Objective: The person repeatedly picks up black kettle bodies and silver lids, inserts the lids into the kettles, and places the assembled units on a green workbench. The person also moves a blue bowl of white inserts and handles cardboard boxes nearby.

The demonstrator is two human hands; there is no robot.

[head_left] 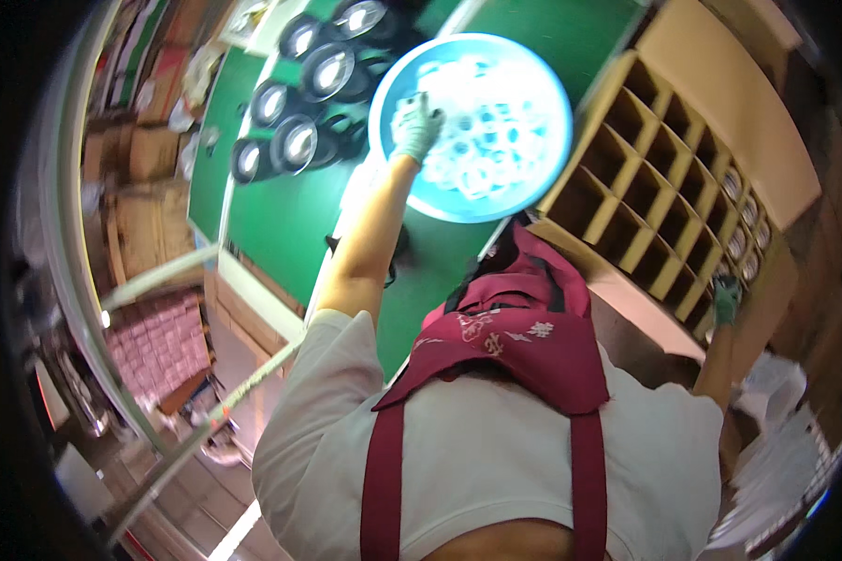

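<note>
A light-blue round basin (560,159) on the green table holds a heap of clear, ring-like pieces (491,140), washed out by glare. My left hand (418,128), in a pale green glove, is inside the basin's left part, touching or just above the pieces. Its thumb stands apart from the fingers, and no held piece can be made out. At the right, my right hand (726,297), in a green glove, reaches into the near end of a divided cardboard box (660,201). Round, silvery-ended items (736,243) stand in several cells beside it. The right fingertips are hidden among the dividers.
Several black, round lamp-like housings (299,145) with shiny centres crowd the left of the green table (271,220). Raised cardboard flaps (734,103) border the box. A stack of pink packages (164,346) and pale metal rails (173,458) lie lower left. Clear plastic wrapping (776,467) is at lower right.
</note>
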